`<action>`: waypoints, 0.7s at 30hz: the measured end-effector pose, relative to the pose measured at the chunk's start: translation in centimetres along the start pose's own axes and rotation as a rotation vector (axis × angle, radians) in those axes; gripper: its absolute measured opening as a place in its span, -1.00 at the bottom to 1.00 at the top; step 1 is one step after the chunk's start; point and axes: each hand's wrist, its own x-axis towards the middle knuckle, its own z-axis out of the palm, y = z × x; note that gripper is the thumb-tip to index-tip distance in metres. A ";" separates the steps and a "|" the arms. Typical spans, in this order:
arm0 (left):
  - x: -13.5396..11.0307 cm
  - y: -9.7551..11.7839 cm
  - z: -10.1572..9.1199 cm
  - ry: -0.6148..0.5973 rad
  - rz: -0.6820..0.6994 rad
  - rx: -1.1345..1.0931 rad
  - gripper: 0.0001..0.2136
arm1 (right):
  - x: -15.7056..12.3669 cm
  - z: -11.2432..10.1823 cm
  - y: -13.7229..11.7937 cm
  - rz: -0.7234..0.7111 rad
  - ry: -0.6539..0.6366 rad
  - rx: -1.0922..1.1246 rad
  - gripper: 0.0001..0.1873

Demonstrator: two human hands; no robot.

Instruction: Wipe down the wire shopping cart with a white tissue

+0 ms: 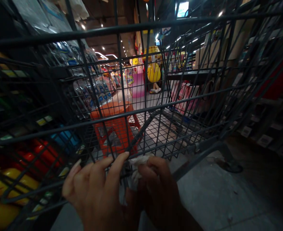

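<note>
Cloth at cart edge, floor alongside

Small ceiling lights and a burned-out white panel glare above a dim foreground, where shadow darkens the right hand and the right edge of the floor. Wide-angle distortion stretches the shopping cart; yellow goods blur behind its lower left corner.

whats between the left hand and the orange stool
The wire side of the shopping cart stands between the left hand and the orange stool; the head view shows the stool through its bars.
</note>
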 end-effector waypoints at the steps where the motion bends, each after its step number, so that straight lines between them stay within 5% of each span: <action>1: 0.0 -0.1 0.0 -0.006 0.004 0.002 -0.47 | -0.3 0.4 0.0 -0.012 0.009 -0.014 -0.79; 12: -0.3 -0.2 -0.1 -0.023 -0.037 -0.005 -0.42 | -2.8 0.7 2.2 -0.222 0.031 -0.219 -0.78; 17: -0.3 -0.3 0.0 -0.027 -0.016 -0.015 -0.42 | -4.2 0.7 3.5 -0.193 -0.068 -0.149 -0.73; 21: -0.4 -0.5 0.1 -0.013 0.001 -0.024 -0.42 | -4.7 -0.5 5.1 -0.182 0.025 -0.293 -0.77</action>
